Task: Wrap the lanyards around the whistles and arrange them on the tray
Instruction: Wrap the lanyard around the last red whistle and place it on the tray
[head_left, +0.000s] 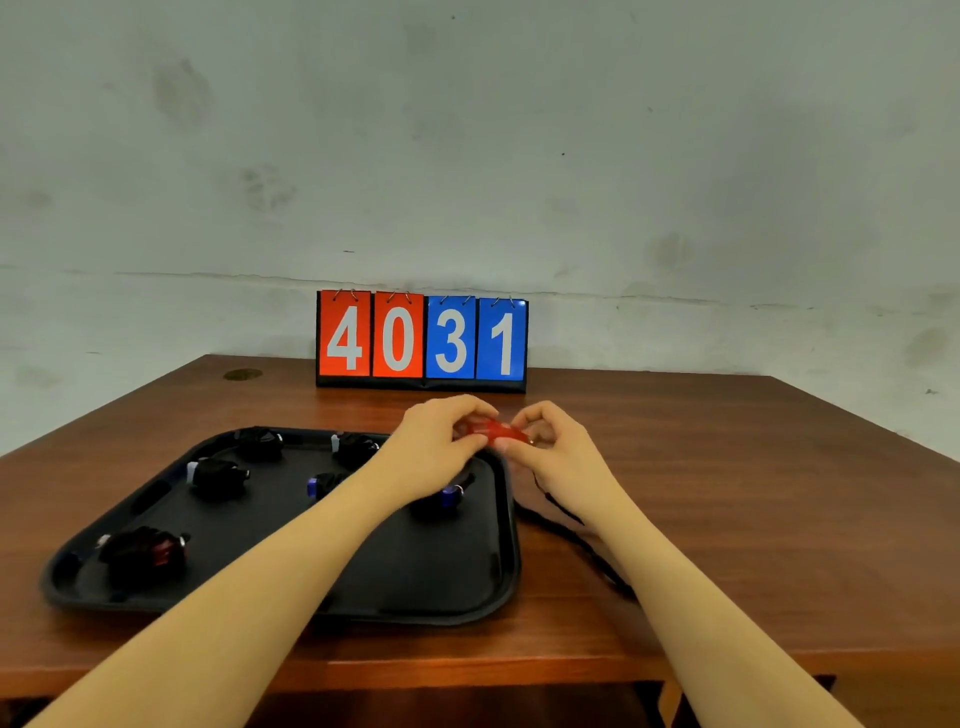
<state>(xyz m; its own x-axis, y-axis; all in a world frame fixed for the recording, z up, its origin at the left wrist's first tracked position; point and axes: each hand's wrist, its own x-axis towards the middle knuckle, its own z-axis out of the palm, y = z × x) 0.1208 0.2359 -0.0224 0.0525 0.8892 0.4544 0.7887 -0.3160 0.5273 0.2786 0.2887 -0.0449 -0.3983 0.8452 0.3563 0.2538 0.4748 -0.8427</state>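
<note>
Both hands up: left hand (441, 441) and right hand (545, 441) pinch the small red plastic whistle (491, 430) between them (its black cord lanyard (576, 540) trails under the right wrist), black plastic tray (467, 597) below the left.

Two bare forearms — no sleeves, no jewellery.

A reddish-brown wooden table (727, 467) stands against a stained, pale grey-green wall (467, 130), with a flip scoreboard (422, 340) reading 4031 at its far edge.
</note>
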